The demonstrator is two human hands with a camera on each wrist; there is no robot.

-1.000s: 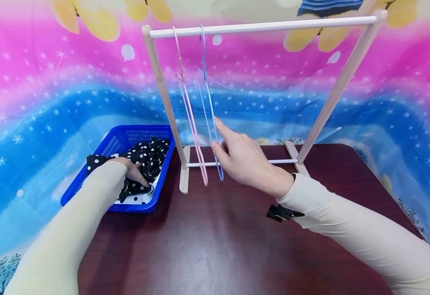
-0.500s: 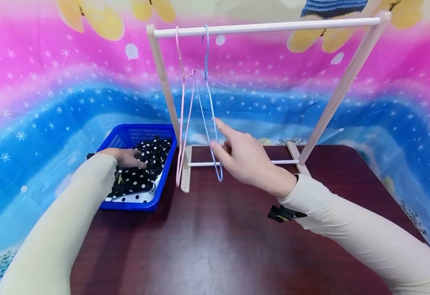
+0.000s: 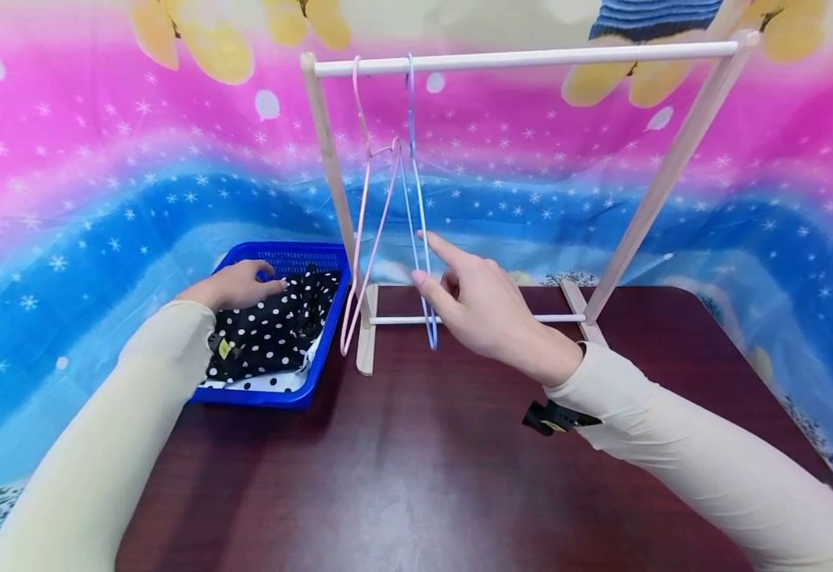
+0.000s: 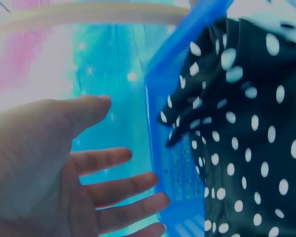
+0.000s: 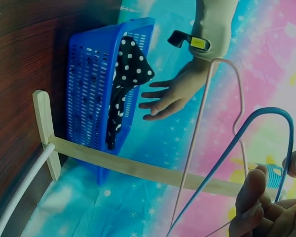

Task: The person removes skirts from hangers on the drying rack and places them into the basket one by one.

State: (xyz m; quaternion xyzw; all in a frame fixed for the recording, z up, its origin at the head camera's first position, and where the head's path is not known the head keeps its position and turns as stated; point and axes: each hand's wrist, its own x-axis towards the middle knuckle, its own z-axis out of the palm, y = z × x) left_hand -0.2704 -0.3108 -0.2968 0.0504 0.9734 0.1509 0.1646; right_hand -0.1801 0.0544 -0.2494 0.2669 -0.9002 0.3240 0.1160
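Note:
My left hand (image 3: 241,284) is above the blue basket (image 3: 309,397), its fingers apart and holding nothing, as the left wrist view confirms. In the basket lies black cloth with white dots (image 3: 266,334), and white cloth with black dots (image 3: 262,383) shows under its near edge. A blue clothes hanger (image 3: 422,187) hangs from the rack's top rail (image 3: 530,59). My right hand (image 3: 483,306) holds that hanger's side wire at the thumb and index fingertips, the other fingers curled. To its left hangs a pink clothes hanger (image 3: 364,199), its lower end turned leftward.
The wooden rack's left post (image 3: 326,143) stands right beside the basket. Its right post (image 3: 673,171) slopes down to a foot on the dark wood table (image 3: 416,477). A patterned cloth backdrop (image 3: 530,151) hangs behind. Each wrist wears a black strap.
My left hand has come up off the dotted cloth and drawn back toward the basket's left side, fingers spreading. The pink hanger has swung round to face more forward. My right hand stays at the blue hanger.

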